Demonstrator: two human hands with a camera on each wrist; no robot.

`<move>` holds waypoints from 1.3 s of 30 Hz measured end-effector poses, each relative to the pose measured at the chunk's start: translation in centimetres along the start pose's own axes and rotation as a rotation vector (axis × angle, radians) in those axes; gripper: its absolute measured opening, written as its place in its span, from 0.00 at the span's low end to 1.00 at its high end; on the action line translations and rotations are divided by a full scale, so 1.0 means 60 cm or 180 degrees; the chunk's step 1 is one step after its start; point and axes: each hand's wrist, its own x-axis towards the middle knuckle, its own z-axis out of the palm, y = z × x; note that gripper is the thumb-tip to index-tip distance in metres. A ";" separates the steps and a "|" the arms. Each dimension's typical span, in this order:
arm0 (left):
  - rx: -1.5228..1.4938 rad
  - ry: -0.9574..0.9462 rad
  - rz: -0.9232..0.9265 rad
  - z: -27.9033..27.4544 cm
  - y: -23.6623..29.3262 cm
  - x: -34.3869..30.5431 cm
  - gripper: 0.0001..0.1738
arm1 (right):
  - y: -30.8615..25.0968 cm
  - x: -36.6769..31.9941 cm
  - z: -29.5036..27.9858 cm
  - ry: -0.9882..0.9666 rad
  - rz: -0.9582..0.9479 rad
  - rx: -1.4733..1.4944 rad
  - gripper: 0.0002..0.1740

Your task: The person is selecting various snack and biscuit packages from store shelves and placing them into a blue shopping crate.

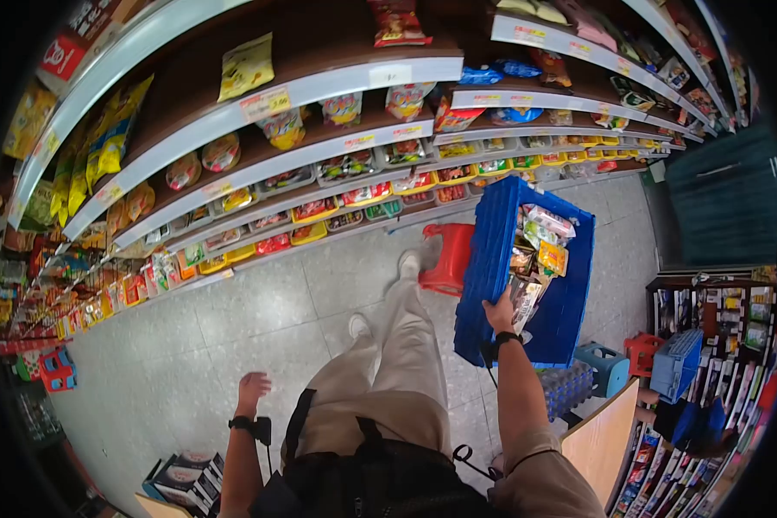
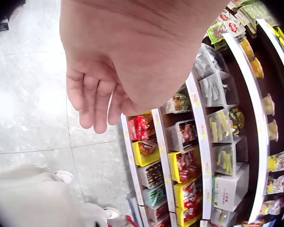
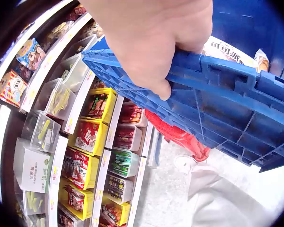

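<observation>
In the head view a large blue crate (image 1: 483,285) holds several packaged snacks (image 1: 540,250) and stands by a red stool (image 1: 447,259). My right hand (image 1: 501,312) grips the crate's near side edge; in the right wrist view the thumb of this hand (image 3: 142,47) lies over the outside of the blue wall (image 3: 217,109), with the fingers hidden inside. A white packet (image 3: 227,51) shows beyond the rim. My left hand (image 1: 252,388) hangs over the floor, holding nothing; its fingers are relaxed and loosely extended in the left wrist view (image 2: 99,94).
Curved shelves (image 1: 319,82) of snacks run along the front and left. At the right are a blue-grey stool (image 1: 604,367), a wooden tabletop (image 1: 600,440) and another person's arm beside a blue basket (image 1: 678,363). Boxes (image 1: 190,479) lie at the lower left. Tiled floor (image 1: 259,302) surrounds my feet.
</observation>
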 end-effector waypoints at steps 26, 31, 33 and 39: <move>0.0333 -0.0554 -0.0219 0.184 0.161 0.024 0.15 | 0.045 -0.114 -0.025 -0.0115 0.0081 -0.0334 0.39; 0.0483 -0.0486 -0.0191 0.250 0.171 0.005 0.15 | 0.070 -0.094 -0.035 -0.0530 -0.0312 -0.0563 0.37; 0.0512 -0.0302 -0.0294 0.289 0.159 -0.010 0.15 | 0.074 -0.084 -0.042 -0.0702 -0.0267 -0.0657 0.35; 0.0517 -0.0391 0.0098 0.385 0.163 -0.040 0.13 | 0.062 -0.086 -0.059 -0.0796 -0.0480 -0.0485 0.39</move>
